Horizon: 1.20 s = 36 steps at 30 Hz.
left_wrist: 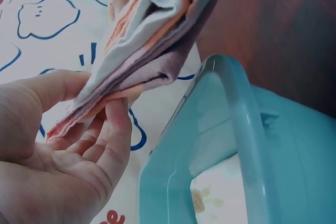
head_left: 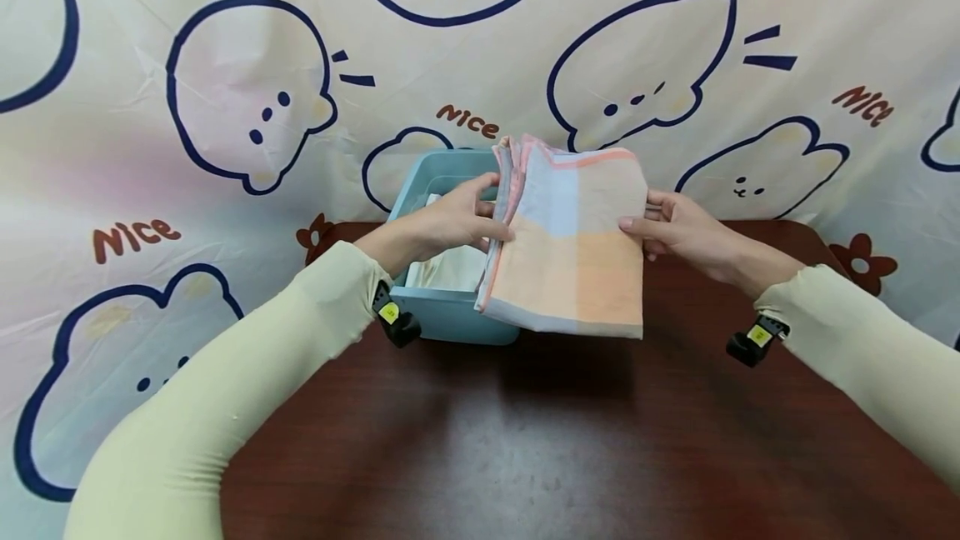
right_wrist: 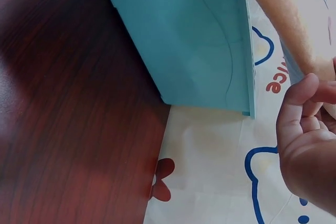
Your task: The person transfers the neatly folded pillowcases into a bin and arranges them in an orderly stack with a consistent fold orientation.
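Observation:
A folded checked cloth in peach, orange and pale blue is held up between both hands, above the table. My left hand pinches its left edge, where several folded layers show. Thumb and fingers lie on either side of those layers in the left wrist view, where the cloth shows its grey and pink folds. On the opposite edge, my right hand pinches the cloth with the thumb in front and the fingers behind. Behind the cloth's left side stands a light blue plastic bin, partly hidden.
Inside the bin lies a white folded item with a small printed pattern. The bin stands on a dark red-brown wooden table. A pale curtain with blue cartoon outlines hangs behind the table's far edge.

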Each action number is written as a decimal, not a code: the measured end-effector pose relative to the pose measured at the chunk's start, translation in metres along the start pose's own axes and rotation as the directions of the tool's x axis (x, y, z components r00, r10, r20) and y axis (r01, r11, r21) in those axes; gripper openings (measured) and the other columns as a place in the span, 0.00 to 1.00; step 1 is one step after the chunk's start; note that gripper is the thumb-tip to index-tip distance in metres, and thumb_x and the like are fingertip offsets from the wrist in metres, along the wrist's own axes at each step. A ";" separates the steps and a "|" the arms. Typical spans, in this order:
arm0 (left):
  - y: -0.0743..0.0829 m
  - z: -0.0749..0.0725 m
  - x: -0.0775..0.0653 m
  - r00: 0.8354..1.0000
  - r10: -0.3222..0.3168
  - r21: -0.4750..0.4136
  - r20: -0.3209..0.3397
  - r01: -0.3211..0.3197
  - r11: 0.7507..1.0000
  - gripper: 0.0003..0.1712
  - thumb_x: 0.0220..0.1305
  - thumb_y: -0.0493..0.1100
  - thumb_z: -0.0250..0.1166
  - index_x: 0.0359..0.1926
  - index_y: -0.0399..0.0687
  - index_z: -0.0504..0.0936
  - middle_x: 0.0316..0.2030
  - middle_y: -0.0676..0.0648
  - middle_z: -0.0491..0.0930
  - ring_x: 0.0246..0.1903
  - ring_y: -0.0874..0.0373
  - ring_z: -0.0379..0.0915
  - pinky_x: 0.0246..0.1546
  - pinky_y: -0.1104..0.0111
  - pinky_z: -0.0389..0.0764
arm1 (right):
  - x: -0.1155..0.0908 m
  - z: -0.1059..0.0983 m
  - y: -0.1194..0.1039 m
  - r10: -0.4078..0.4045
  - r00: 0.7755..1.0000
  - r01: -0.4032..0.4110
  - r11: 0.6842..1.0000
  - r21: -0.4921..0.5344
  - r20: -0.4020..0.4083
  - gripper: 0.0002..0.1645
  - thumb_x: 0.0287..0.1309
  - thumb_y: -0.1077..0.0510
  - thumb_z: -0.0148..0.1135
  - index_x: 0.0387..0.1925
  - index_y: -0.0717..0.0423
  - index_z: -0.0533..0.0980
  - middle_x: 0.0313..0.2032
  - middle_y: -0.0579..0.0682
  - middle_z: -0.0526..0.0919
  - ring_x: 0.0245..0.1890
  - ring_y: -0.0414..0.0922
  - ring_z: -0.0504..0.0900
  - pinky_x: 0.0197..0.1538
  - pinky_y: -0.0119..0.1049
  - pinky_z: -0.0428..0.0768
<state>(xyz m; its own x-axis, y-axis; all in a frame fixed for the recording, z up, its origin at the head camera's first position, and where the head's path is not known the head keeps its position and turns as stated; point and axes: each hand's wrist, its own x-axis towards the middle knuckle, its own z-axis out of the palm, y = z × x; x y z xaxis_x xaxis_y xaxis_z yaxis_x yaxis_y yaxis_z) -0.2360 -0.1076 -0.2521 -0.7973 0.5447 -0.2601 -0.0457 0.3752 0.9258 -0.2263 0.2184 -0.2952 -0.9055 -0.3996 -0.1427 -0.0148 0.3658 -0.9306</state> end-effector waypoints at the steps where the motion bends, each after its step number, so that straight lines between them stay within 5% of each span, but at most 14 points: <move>1: 0.000 -0.001 -0.001 1.000 -0.001 0.005 0.000 0.001 1.000 0.47 0.68 0.32 0.62 0.79 0.53 0.47 0.63 0.38 0.77 0.49 0.52 0.81 0.43 0.64 0.83 | 0.001 0.000 -0.001 -0.001 1.000 0.001 1.000 0.003 0.003 0.34 0.74 0.50 0.57 0.73 0.58 0.59 0.29 0.40 0.81 0.19 0.41 0.66 0.34 0.34 0.75; 7: 0.000 -0.009 -0.003 1.000 0.020 0.032 0.004 -0.020 0.999 0.43 0.68 0.32 0.61 0.77 0.50 0.49 0.57 0.35 0.81 0.40 0.56 0.82 0.41 0.64 0.82 | 0.005 0.004 -0.004 0.015 1.000 -0.015 1.000 0.011 -0.006 0.34 0.74 0.52 0.56 0.74 0.57 0.59 0.30 0.39 0.81 0.20 0.41 0.65 0.35 0.34 0.74; 18: -0.005 -0.018 -0.005 1.000 0.009 0.059 -0.002 -0.009 0.998 0.44 0.68 0.33 0.62 0.77 0.51 0.49 0.59 0.36 0.80 0.43 0.55 0.82 0.45 0.63 0.83 | 0.014 0.010 -0.008 0.027 1.000 -0.027 1.000 0.006 -0.006 0.36 0.72 0.50 0.59 0.75 0.55 0.59 0.35 0.40 0.83 0.23 0.42 0.67 0.36 0.34 0.74; 26: -0.004 -0.029 -0.009 0.998 -0.061 0.077 -0.033 0.064 0.995 0.54 0.70 0.35 0.62 0.81 0.53 0.34 0.60 0.38 0.79 0.40 0.59 0.79 0.46 0.65 0.80 | 0.020 0.016 -0.012 0.017 1.000 -0.017 1.000 0.011 -0.006 0.35 0.73 0.52 0.58 0.74 0.55 0.59 0.36 0.43 0.81 0.24 0.41 0.68 0.36 0.33 0.74; 36: -0.006 -0.042 -0.013 0.997 -0.058 0.059 -0.054 0.061 0.996 0.49 0.70 0.34 0.61 0.81 0.55 0.40 0.61 0.38 0.78 0.43 0.57 0.80 0.47 0.62 0.80 | 0.034 0.023 -0.016 -0.009 1.000 0.009 1.000 -0.006 -0.007 0.37 0.71 0.53 0.60 0.75 0.52 0.58 0.39 0.42 0.84 0.25 0.41 0.71 0.35 0.34 0.76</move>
<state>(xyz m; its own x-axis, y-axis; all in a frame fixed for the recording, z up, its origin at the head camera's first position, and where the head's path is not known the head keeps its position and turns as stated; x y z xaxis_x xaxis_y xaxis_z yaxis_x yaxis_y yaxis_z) -0.2509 -0.1481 -0.2428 -0.8249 0.4804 -0.2979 -0.0588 0.4512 0.8905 -0.2467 0.1794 -0.2929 -0.9084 -0.3968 -0.1318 -0.0256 0.3675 -0.9297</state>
